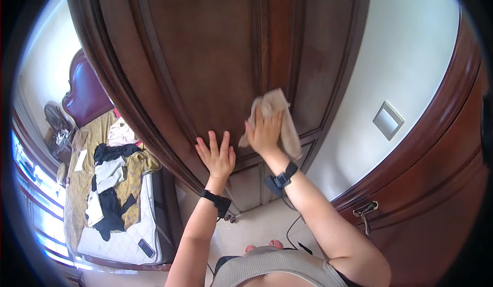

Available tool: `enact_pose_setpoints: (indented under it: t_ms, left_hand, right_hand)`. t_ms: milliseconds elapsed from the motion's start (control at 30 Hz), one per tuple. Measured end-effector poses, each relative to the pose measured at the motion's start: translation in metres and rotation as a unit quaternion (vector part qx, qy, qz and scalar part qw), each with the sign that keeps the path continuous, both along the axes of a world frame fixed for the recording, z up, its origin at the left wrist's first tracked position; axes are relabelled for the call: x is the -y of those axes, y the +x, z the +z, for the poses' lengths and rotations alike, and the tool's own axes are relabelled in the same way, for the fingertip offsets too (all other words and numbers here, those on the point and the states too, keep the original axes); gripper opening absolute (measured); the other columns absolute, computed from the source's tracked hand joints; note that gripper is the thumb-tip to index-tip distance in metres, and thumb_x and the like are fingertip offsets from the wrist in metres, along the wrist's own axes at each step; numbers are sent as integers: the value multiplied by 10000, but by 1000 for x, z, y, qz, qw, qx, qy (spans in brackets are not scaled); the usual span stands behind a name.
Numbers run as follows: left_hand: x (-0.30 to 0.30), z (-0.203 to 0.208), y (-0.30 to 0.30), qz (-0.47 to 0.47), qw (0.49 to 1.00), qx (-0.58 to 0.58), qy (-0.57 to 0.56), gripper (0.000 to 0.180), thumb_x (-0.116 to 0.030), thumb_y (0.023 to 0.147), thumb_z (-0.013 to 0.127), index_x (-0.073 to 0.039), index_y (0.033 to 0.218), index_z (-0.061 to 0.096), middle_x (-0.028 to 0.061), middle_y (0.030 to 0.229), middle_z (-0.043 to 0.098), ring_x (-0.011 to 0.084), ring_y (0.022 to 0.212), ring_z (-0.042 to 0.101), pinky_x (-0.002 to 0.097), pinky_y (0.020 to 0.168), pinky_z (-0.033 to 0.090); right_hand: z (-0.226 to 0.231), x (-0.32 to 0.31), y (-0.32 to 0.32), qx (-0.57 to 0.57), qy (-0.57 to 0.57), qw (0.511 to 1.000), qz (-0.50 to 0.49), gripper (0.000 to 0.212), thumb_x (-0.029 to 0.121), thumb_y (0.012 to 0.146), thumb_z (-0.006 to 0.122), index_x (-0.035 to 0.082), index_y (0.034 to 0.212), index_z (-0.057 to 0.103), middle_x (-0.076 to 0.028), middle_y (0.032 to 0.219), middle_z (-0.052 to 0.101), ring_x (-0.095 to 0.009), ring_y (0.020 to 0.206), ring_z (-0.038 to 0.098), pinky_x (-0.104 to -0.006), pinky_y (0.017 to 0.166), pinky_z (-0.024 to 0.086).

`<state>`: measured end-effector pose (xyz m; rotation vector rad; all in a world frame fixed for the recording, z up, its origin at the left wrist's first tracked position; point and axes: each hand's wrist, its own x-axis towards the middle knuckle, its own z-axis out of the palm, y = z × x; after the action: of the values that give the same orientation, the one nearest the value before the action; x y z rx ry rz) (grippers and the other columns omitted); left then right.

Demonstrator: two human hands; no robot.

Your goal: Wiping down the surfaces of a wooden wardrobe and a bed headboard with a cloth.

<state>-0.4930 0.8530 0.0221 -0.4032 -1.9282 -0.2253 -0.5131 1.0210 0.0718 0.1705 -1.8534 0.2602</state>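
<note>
Before me stands a dark brown wooden wardrobe point(205, 51) with raised panel mouldings. My left hand point(216, 157) lies flat against its lower left panel, fingers spread, holding nothing. To the right, my right hand point(266, 131) presses a beige cloth point(287, 117) against the wood near the middle moulding. The cloth spreads out above the fingers and hangs down to the right of the wrist. Both wrists carry black straps with small dark devices.
At the left is a bed point(123, 246) with scattered clothes point(110, 176) and a phone point(146, 248). A white wall with a light switch point(389, 120) is to the right, beside a brown door with a metal handle point(365, 210). A cable point(292, 230) hangs near the floor.
</note>
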Motion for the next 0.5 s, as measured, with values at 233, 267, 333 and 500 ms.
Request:
enact_pose_setpoints:
  t_ms: [233, 267, 333, 500]
  left_hand:
    - [-2, -18, 8, -17, 999, 51, 1, 522, -289, 904, 554, -222, 1417, 488, 197, 1570, 212, 480, 1445, 61, 621, 1141, 29]
    - [-3, -19, 9, -25, 998, 60, 23, 538, -295, 895, 570, -248, 1423, 480, 179, 1571, 226, 462, 1450, 79, 617, 1144, 25]
    - [-9, -18, 15, -33, 996, 84, 26, 563, -263, 878, 591, -243, 1428, 473, 184, 1571, 220, 464, 1450, 76, 639, 1131, 33]
    - [-14, -60, 41, -61, 966, 236, -84, 698, -225, 802, 635, -271, 1462, 413, 149, 1564, 254, 371, 1435, 226, 639, 1116, 140]
  right_hand:
    - [-99, 3, 36, 254, 57, 966, -2, 556, 469, 909, 550, 46, 1268, 592, -301, 1042, 601, -507, 1101, 487, -589, 1100, 257]
    - [-105, 3, 39, 240, 71, 968, 7, 558, 476, 909, 544, 54, 1271, 592, -297, 1048, 602, -491, 1109, 491, -581, 1105, 261]
    - [-119, 3, 46, 250, 85, 964, 22, 550, 479, 899, 556, 89, 1286, 592, -269, 1091, 596, -453, 1134, 495, -558, 1119, 267]
    - [-173, -2, 63, 301, 65, 949, 68, 536, 419, 893, 577, 148, 1354, 542, -244, 1241, 537, -456, 1229, 435, -561, 1130, 244]
